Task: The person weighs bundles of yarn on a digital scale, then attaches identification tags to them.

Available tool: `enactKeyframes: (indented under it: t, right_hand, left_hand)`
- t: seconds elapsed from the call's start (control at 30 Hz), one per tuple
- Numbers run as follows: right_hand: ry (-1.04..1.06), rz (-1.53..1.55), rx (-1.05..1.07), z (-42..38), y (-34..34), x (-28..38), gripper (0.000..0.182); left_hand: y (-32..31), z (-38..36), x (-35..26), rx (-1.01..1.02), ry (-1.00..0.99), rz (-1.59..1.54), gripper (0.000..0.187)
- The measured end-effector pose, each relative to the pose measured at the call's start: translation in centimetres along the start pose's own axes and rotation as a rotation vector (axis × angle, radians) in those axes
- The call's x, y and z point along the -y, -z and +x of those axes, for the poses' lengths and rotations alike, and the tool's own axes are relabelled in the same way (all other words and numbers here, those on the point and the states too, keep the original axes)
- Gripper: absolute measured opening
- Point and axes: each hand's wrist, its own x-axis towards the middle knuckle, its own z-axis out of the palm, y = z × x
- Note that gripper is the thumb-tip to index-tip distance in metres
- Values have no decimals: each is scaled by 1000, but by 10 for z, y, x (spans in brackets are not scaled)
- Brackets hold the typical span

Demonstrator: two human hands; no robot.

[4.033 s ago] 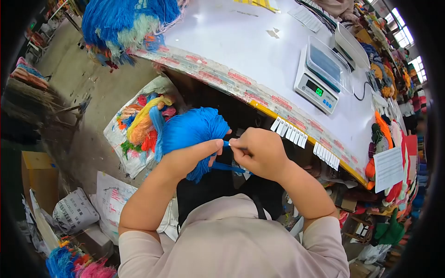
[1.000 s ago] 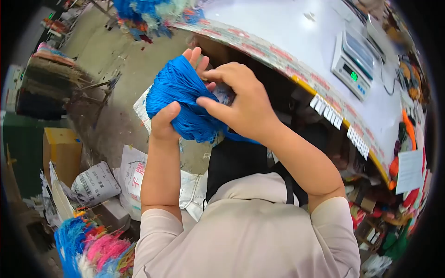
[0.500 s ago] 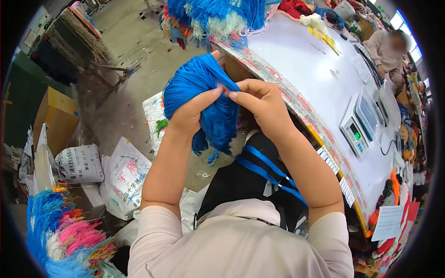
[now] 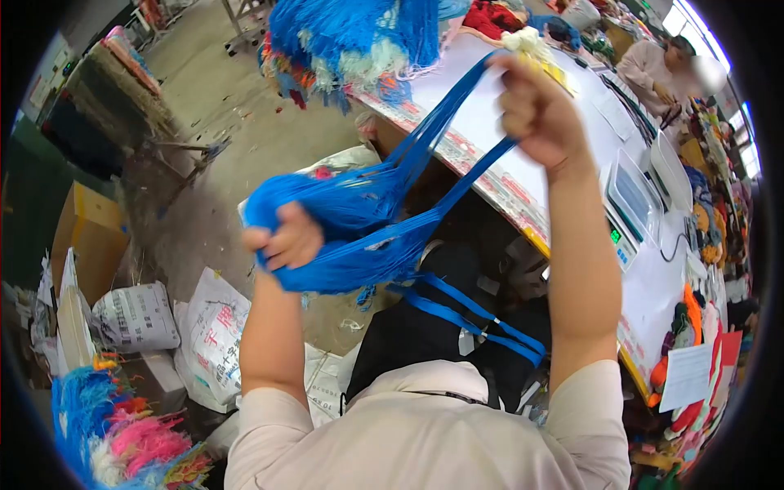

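Note:
A skein of blue thread (image 4: 351, 229) is stretched between my two hands, split into two bands toward the right. My left hand (image 4: 287, 238), blurred, is closed on the bunched left end of the skein. Raised over the table's near edge, my right hand (image 4: 535, 110) is closed with strands running from it, one from the fingertips and one from lower on the hand. Blue straps (image 4: 465, 306) with white bits lie across the dark cloth on my lap.
The white table (image 4: 465, 82) bears a heap of blue and white yarn (image 4: 359, 41), a scale (image 4: 625, 245) and a paper sheet (image 4: 686, 377). White sacks (image 4: 214, 335), a cardboard box (image 4: 90, 237) and colourful yarn (image 4: 122, 433) are at the left. Another person (image 4: 645, 69) is beyond the table.
My right hand has moved up and right, away from my left, drawing the bundled skein out into long bands. My left hand has moved down and left.

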Motion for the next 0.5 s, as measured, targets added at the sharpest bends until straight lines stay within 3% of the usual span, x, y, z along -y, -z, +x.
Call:
enactKeyframes:
  t: [0.07,0.17,0.2,0.23,0.27,0.3,0.33,0.43,0.5]
  right_hand:
    - [154,38,-7,-12,42,57,32]
    - [210,-23,-95,-58,116,160,37]
    - [239,-70,-141,-72,129,189,38]
    - [431,-218,-666,-78,79,190,38]
    - [369,-117,-339,-100,114,225,31]
    - [357,-171,-374,-115,130,257,32]
    - [343,-222,-408,-127,139,288,32]
    - [536,-377,-828,-153,158,367,21]
    - [439,-397,-834,-170,146,414,16]
  left_hand:
    - [-27,-28,-15,-220,-289,128,34]
    - [-59,-68,-35,-447,-651,145,55]
    - [-64,-87,-42,-540,-723,222,54]
    - [-70,-100,-48,-668,-747,288,42]
    - [-76,-114,-57,-794,-768,356,32]
    - [-73,-145,-75,-872,-763,370,15]
    - [-67,-176,-94,-950,-755,387,12]
    - [-57,-229,-129,-1178,-678,444,27]
    - [-39,-278,-154,-1116,-564,400,27]
